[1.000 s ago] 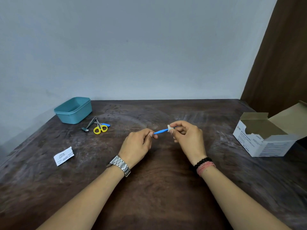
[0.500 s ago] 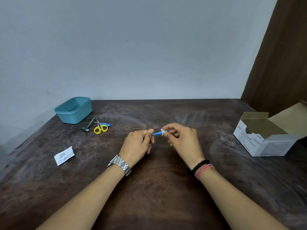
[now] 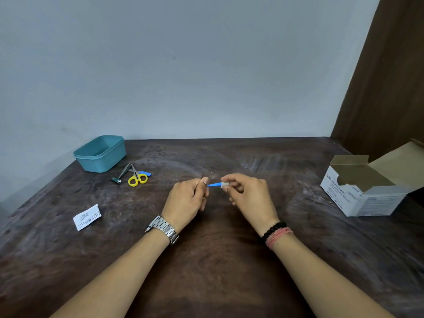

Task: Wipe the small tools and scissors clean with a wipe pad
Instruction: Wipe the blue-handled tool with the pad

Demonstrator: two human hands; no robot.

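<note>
Near the middle of the frame, both hands are raised just above the dark table (image 3: pixel 218 260). The left hand (image 3: pixel 187 200) is curled and grips one end of a small blue tool (image 3: pixel 213 185), which runs across to the right hand (image 3: pixel 249 196). There the fingers pinch a white pad (image 3: pixel 224 185) round the tool's other end. The left wrist wears a metal watch (image 3: pixel 164 229), the right one dark beads and a pink band. In the left part of the frame, further back, lie yellow-handled scissors (image 3: pixel 137 177), touching a nail clipper (image 3: pixel 121 175) on one side and a second blue tool (image 3: pixel 145 173) on the other, all just beside a teal tub (image 3: pixel 101 153). Nearer, at lower left, a torn white packet (image 3: pixel 87 217) lies flat. At the right edge stands an open swab box (image 3: pixel 364 191), its flap up.
</note>
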